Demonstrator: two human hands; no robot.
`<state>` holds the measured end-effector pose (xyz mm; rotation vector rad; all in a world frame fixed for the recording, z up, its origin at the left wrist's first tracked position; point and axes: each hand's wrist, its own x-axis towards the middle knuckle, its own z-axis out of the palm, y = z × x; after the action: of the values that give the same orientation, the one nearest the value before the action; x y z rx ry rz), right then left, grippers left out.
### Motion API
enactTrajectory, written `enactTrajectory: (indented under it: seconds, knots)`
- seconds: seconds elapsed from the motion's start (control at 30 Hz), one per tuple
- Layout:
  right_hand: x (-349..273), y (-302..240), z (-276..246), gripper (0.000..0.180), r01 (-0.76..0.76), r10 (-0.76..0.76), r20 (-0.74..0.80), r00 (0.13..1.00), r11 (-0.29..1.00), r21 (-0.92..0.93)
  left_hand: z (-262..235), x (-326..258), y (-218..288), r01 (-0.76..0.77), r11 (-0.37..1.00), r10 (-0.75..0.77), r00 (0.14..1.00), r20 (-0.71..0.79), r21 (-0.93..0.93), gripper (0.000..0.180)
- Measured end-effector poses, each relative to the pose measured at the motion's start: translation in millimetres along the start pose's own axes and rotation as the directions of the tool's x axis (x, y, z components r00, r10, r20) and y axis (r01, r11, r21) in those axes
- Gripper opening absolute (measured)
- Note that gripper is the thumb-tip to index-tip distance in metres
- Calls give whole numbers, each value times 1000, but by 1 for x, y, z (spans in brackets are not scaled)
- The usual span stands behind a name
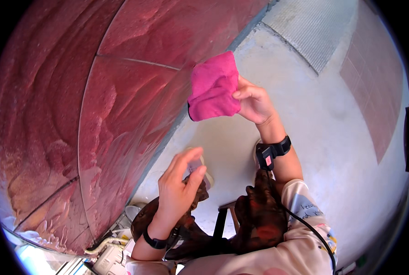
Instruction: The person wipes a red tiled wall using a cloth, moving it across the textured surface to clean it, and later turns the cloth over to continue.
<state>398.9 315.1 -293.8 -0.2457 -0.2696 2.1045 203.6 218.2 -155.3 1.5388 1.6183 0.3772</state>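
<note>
**Pink cloth raised, pale cup held low**

Pink and soft, the folded cloth (213, 87) sat pinched in your right hand (255, 104), thumb and fingers closed on its right edge so that it hung flat and open-faced toward the red stone wall (99, 91). You held it high, just off the polished surface, which put the wide face of the cloth where it could meet the stone. Whether it touched the wall I could not tell.

Your left hand (179, 188) was lower and nearer your body, its fingers curled round a small pale cup-like container (197, 167), with the index finger and thumb lying along its top. The grip was closed but loose, fingers long rather than clenched, as you would hold something light that had to stay upright. What the container held was hidden by your fingers.

Both wrists carried black straps, and a small black device with a cable (266, 153) rode on your right wrist, the lead running back along your cream sleeve (305, 215). Below your hands the pale concrete floor (332, 119) spread out to the right, with a dark brown object (259, 215) and a black stool frame (222, 217) close to your knees.
</note>
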Motion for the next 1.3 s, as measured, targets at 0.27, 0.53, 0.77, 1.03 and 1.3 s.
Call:
enactTrajectory:
  seconds: [0.27, 0.53, 0.77, 1.03, 1.3]
  knots:
    - [3, 20, 54, 68, -288, 337, 185, 923, 926, -245, 7, 10, -29, 35, 659, -176, 978, -109, -751, 46]
    - [15, 28, 28, 47, -248, 282, -7, 959, 831, -498, -4, 9, -48, 126, 446, -420, 904, -83, -886, 29]
    - [-1, 6, 47, 58, 181, 83, 225, 971, 359, -916, 1, 10, -28, 76, 535, -368, 918, -151, -841, 28]
    - [6, 55, 7, 49, -242, 328, 14, 944, 723, -647, -3, 9, -21, 98, 930, -144, 984, -105, -353, 27]
    - [0, -24, -125, 44, -34, -347, -455, 820, 764, -644, 10, 7, -9, 84, 983, -59, 987, 149, -165, 43]
